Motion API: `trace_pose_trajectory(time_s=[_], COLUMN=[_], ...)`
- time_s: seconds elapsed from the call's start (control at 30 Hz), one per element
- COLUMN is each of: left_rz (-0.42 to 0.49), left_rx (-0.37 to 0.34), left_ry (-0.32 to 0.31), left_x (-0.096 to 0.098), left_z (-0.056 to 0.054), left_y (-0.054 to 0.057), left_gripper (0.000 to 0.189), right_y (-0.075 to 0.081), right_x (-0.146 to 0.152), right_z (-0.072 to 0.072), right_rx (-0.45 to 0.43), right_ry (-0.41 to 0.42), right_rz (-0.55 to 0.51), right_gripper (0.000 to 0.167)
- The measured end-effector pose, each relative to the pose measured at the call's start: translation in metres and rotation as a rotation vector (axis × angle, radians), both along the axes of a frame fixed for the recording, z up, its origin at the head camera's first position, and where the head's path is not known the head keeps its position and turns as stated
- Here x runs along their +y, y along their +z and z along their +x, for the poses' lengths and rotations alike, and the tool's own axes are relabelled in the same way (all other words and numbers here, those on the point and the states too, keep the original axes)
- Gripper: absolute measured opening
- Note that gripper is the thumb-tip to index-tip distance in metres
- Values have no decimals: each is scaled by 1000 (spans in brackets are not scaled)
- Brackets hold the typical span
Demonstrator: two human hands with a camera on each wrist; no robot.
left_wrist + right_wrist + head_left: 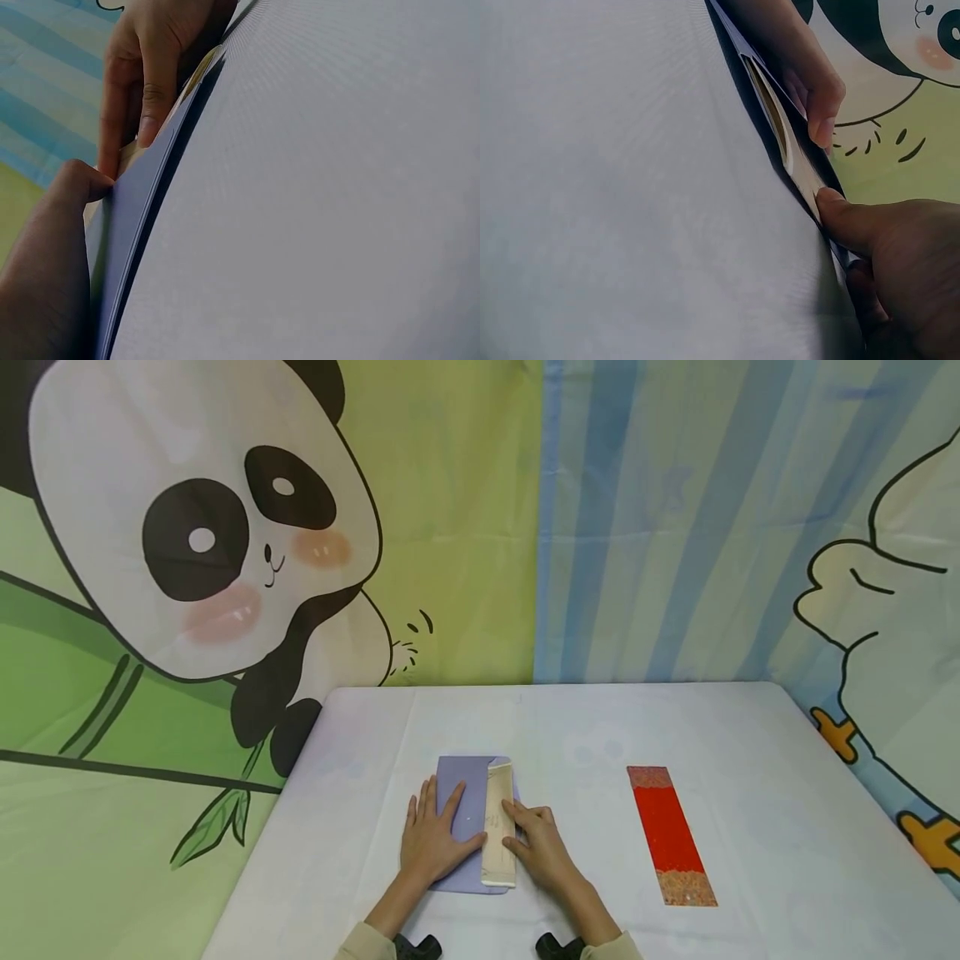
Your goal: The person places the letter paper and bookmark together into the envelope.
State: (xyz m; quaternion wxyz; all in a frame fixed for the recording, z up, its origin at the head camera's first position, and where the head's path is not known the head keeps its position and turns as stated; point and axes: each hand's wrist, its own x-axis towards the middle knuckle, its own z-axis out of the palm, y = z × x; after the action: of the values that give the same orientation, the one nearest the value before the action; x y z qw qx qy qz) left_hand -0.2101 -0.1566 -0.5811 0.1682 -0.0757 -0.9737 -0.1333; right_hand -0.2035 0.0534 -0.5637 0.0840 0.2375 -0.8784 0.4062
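A thin, flat purple booklet (472, 878) lies on the table, its edge showing layers in the left wrist view. Along its right side runs a long cream paper flap (497, 860) with faint print and a hollow, folded-looking end (769, 109) in the right wrist view. My left hand (431, 843) rests on the booklet with fingers spread, thumb tip right at the flap's left edge. From the right, my right hand (546, 847) presses the flap, index fingertip and thumb tip set apart along it. Its other fingers are bent and partly hidden.
A red strip (667, 831) with speckled gold-brown ends lies to the right on the white table (577, 727). Dark wrist straps (558, 946) show at the bottom. Behind the table hangs a cloth (457, 527) printed with a panda.
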Motion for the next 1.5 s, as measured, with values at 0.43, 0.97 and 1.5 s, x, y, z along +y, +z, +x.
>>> trace_pose_trajectory(time_s=[0.43, 0.97, 1.5], left_rz=[4, 7, -3], left_rx=[35, 47, -2], left_ry=[-1, -13, 2], left_x=[-2, 0, -1], left_z=[3, 2, 1], left_y=[-1, -2, 0], left_gripper=[92, 92, 94], right_y=[-4, 0, 1], right_x=[-9, -7, 1], right_z=[1, -2, -5], right_rx=[93, 97, 6], right_ry=[-22, -30, 95], right_rz=[76, 124, 199], right_gripper=[58, 63, 69])
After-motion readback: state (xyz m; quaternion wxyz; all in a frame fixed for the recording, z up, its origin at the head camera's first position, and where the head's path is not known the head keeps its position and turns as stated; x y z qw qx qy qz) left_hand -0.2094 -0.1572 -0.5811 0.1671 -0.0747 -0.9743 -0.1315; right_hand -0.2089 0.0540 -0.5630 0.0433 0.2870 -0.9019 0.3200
